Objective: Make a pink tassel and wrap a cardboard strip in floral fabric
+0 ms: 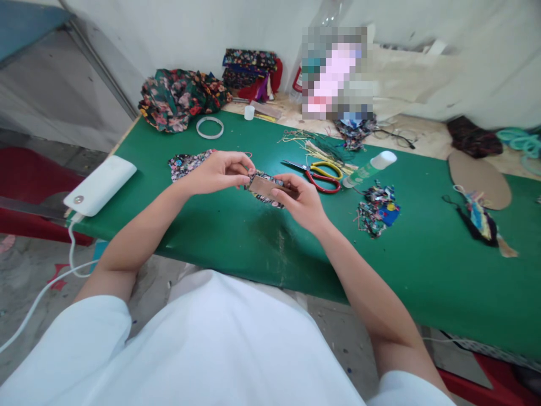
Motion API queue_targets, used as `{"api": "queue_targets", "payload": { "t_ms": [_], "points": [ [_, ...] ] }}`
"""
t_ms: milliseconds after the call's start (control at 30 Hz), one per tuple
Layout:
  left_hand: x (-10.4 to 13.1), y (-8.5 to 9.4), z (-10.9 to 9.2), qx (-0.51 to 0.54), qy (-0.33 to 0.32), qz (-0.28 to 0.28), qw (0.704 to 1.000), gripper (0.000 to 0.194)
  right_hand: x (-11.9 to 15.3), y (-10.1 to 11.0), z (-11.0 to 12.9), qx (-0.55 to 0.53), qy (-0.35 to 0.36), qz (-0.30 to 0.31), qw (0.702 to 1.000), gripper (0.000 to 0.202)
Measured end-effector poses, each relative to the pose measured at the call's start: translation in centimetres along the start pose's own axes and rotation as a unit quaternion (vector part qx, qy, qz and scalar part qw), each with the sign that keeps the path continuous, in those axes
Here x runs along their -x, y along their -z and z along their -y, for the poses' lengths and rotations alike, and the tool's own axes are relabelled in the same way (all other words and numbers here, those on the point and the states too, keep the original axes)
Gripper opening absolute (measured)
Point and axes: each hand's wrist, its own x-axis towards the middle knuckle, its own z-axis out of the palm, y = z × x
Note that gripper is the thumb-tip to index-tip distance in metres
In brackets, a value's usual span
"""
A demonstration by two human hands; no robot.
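Observation:
Between my hands, above the green table, is a brown strip [262, 188] that looks like cardboard, with dark floral fabric [270, 201] showing along its edges. My left hand [224, 172] pinches its left end between thumb and fingers. Gripping the right end is my right hand [298, 200], thumb on top and fingers behind. A piece of floral fabric [188, 164] lies on the table behind my left wrist. Scissors with yellow and red handles [323, 175] rest just beyond my right hand, with a glue stick [369, 169] to their right.
A white power bank [100, 186] with a cable sits at the left edge. Crumpled floral cloth [180, 101], a tape roll [210, 128] and folded fabric [249, 70] are at the back. Fabric scraps [376, 208], a cardboard oval [479, 179] and a thread bundle [479, 217] lie right.

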Motion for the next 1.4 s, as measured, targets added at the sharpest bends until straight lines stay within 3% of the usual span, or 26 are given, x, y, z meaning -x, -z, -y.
{"api": "queue_targets", "payload": {
  "t_ms": [400,733,933,1133,1267,1400],
  "points": [
    [0.0,-0.8,0.1,-0.048,0.0,-0.036,0.998,0.022,0.2,0.1,0.2,0.18,0.076,-0.059,0.979,0.02],
    [-0.3,-1.5,0.7,-0.029,-0.003,-0.008,1.0,0.039,0.7,0.1,0.9,0.255,0.139,-0.045,0.956,0.021],
    [-0.5,-2.2,0.8,-0.064,-0.045,-0.051,0.996,0.025,0.9,0.1,1.1,0.275,0.163,-0.075,0.945,0.018],
    [-0.8,-2.3,1.5,0.007,-0.041,-0.108,0.993,0.024,0.4,0.7,1.1,0.247,0.148,-0.111,0.951,0.004],
    [-1.2,-2.0,1.8,0.01,-0.039,-0.154,0.987,0.022,0.2,1.2,1.2,0.216,0.129,-0.124,0.96,0.012],
    [-1.4,-1.7,1.8,0.04,-0.033,-0.18,0.982,0.024,-0.1,1.5,1.0,0.087,0.042,-0.115,0.989,0.014]
  ]
}}
